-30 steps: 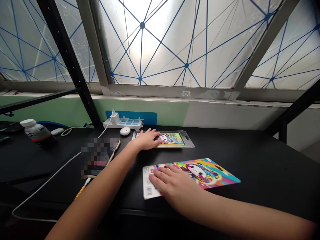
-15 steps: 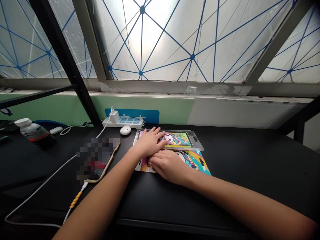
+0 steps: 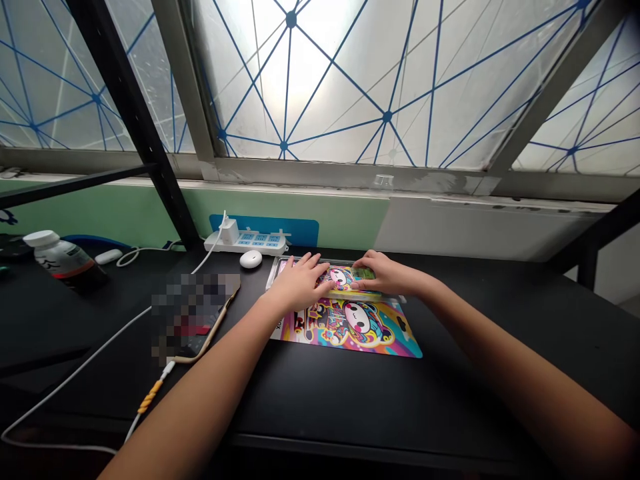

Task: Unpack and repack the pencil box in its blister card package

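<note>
On the black counter (image 3: 475,380), the clear-rimmed case (image 3: 341,277) lies just beyond the colourful card (image 3: 357,325), their edges meeting. The left hand (image 3: 299,284) rests spread over the case's left part. The right hand (image 3: 384,273) curves over its right end, thumb and fingers apart; whether it grips, I cannot tell. Left of and beyond the case lies a white power strip (image 3: 247,243).

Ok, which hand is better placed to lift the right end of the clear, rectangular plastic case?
Probably the right hand: it is at that end of the clear plastic case, thumb and fingers apart, while the left hand lies palm-down over the left part.
</note>
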`<state>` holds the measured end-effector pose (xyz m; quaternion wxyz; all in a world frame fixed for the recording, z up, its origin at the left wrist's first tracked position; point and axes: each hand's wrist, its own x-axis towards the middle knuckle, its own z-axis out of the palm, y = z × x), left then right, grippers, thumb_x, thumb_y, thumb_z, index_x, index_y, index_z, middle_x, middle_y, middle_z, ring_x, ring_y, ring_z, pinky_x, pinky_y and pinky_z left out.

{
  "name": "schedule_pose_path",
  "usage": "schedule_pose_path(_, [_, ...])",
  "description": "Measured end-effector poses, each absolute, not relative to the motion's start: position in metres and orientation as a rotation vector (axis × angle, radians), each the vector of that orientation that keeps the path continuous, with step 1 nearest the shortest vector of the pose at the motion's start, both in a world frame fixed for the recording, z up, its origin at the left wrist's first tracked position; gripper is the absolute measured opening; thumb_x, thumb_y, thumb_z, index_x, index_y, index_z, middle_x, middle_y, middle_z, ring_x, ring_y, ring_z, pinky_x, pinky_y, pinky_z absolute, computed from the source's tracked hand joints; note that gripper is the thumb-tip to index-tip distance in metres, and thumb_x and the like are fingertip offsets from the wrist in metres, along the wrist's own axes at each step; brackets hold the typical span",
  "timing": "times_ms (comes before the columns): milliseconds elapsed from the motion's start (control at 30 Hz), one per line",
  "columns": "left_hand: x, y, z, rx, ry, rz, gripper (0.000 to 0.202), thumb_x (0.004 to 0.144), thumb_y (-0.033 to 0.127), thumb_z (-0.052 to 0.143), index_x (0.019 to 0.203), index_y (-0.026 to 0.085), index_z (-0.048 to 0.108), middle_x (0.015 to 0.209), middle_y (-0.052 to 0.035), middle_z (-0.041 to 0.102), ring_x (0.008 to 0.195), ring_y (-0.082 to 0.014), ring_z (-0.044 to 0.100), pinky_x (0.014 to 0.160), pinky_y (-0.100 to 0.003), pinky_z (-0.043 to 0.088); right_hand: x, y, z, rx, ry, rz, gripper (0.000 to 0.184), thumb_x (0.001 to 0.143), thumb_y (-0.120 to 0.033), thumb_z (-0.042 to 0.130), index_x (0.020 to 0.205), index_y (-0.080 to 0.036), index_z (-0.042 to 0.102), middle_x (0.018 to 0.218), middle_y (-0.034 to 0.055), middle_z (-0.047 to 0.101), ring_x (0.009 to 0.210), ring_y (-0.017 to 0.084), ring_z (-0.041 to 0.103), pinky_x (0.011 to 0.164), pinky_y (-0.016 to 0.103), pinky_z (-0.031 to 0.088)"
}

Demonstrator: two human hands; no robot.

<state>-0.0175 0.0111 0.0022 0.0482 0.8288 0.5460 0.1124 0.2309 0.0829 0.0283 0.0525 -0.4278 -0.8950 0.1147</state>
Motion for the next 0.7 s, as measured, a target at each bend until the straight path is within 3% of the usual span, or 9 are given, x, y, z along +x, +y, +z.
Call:
schedule_pose_path(133, [-0.020,0.011,0.005,2.499,1.708,0.466,0.060,0.099,0.060,0.038,0.145,0.023,0.047,0.158,-0.0129,0.038,0.147,-0.0312,0.031,0.119,-0.061,0.016,0.225,0.081,0.026,-1.356,-2.677,0.243,0.050,0.077,-0.057,0.071,0.110,-0.021,0.068,0.113,0.0129,0.060,0.111,0.032,0.056,0.093,0.043,0.048])
schedule_pose_path(267, [-0.039,0.013,0.012,2.460,1.783,0.585,0.050,0.095,0.056,0.052,0.134,0.025,0.057,0.146,-0.0096,0.054,0.137,-0.0309,0.045,0.119,-0.061,0.014,0.223,0.067,0.022,-1.348,-2.594,0.077,0.049,0.075,-0.052,0.075,0.110,-0.020,0.064,0.120,0.0141,0.057,0.113,0.035,0.053,0.093,0.048,0.046])
schedule_pose_path(333, [-0.053,0.013,0.019,2.430,1.815,0.619,0.051,0.089,0.056,0.061,0.129,0.024,0.061,0.137,-0.0097,0.062,0.128,-0.0314,0.054,0.117,-0.056,0.026,0.223,0.056,0.020,-1.265,-2.537,-0.035,0.047,0.077,-0.048,0.076,0.111,-0.020,0.061,0.122,0.0143,0.058,0.111,0.034,0.055,0.092,0.047,0.047])
schedule_pose_path(433, [-0.069,0.008,0.035,2.426,1.775,0.650,0.050,0.083,0.051,0.072,0.123,0.023,0.065,0.122,-0.0081,0.069,0.113,-0.0283,0.063,0.100,-0.041,0.048,0.223,0.036,0.021,-1.086,-2.462,-0.179,0.029,0.084,-0.032,0.071,0.106,-0.019,0.058,0.110,0.0123,0.065,0.100,0.030,0.061,0.094,0.048,0.047])
schedule_pose_path(533, [-0.068,-0.013,0.053,2.549,1.669,0.809,0.035,0.080,0.040,0.078,0.110,0.024,0.069,0.112,-0.0054,0.070,0.108,-0.0271,0.061,0.091,-0.037,0.052,0.230,0.015,0.027,-0.906,-2.385,-0.284,0.014,0.092,-0.021,0.060,0.106,-0.020,0.057,0.101,0.0098,0.067,0.096,0.028,0.063,0.099,0.052,0.046])
schedule_pose_path(700, [-0.048,-0.077,0.049,2.731,1.583,1.112,0.027,0.090,0.022,0.066,0.117,0.024,0.063,0.119,-0.0071,0.063,0.113,-0.0264,0.054,0.100,-0.042,0.047,0.263,-0.032,0.027,-0.739,-2.331,-0.428,0.042,0.096,-0.020,0.053,0.138,-0.023,0.047,0.109,0.0101,0.063,0.105,0.028,0.060,0.103,0.052,0.048])
